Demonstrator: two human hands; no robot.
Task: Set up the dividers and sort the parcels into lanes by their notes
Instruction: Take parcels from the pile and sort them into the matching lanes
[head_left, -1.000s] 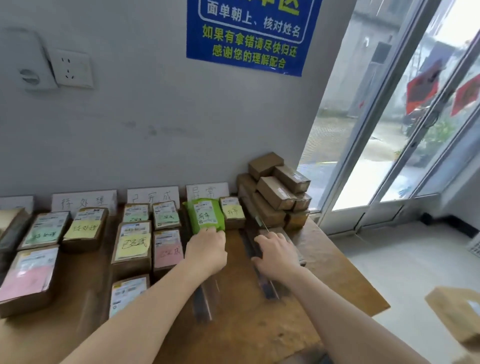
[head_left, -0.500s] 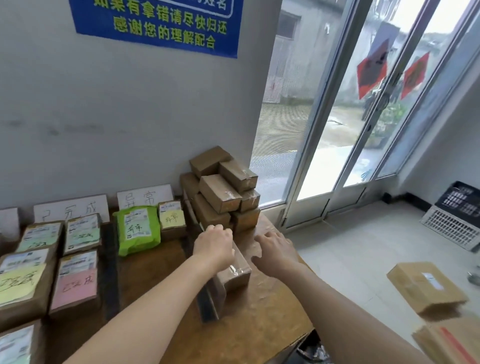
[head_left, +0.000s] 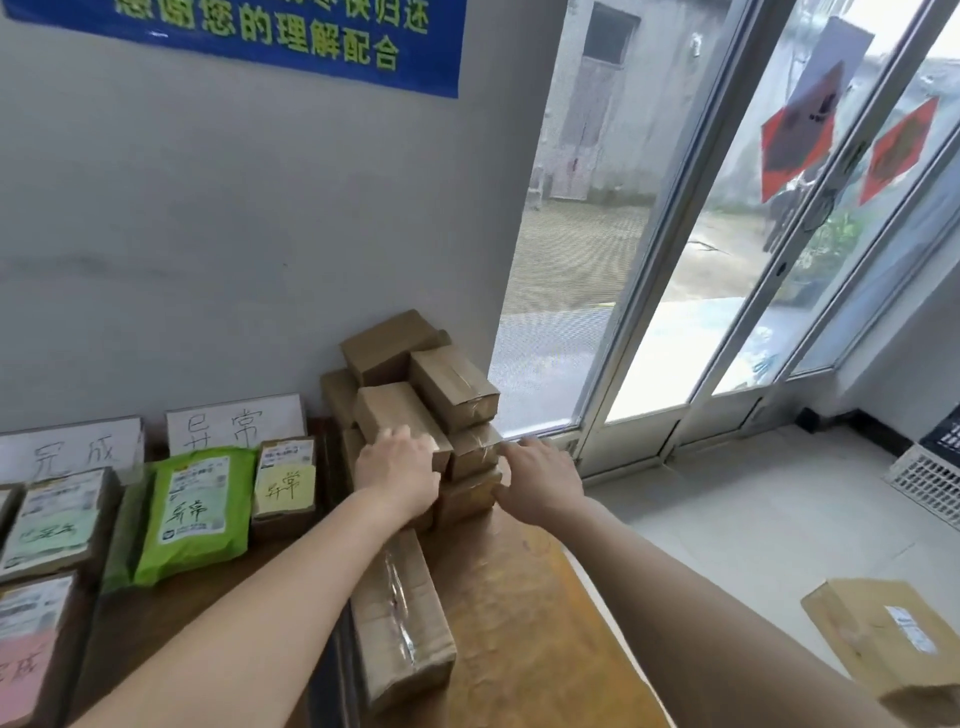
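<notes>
A stack of plain brown boxes (head_left: 415, 379) stands at the table's back right corner against the wall. My left hand (head_left: 397, 473) lies on a middle box of that stack, fingers curled over its front edge. My right hand (head_left: 540, 475) presses flat against the stack's lower right side. A long taped brown box (head_left: 402, 618) lies lengthwise in front of the stack, under my left forearm. Left of it sit a green parcel (head_left: 192, 514) and a small parcel with a yellow note (head_left: 285, 483), below a white lane card (head_left: 234, 423).
More noted parcels (head_left: 52, 514) fill the lanes at the left under another card (head_left: 72, 449). A dark divider strip (head_left: 328, 670) runs beside the long box. The table's right edge (head_left: 597, 587) drops to a tiled floor with a cardboard box (head_left: 893, 639), a crate (head_left: 930, 467) and glass doors.
My view swung right. My left hand left the green parcel, passed over the long taped box, and now sits on the stack. My right hand moved from the table to the stack's side.
</notes>
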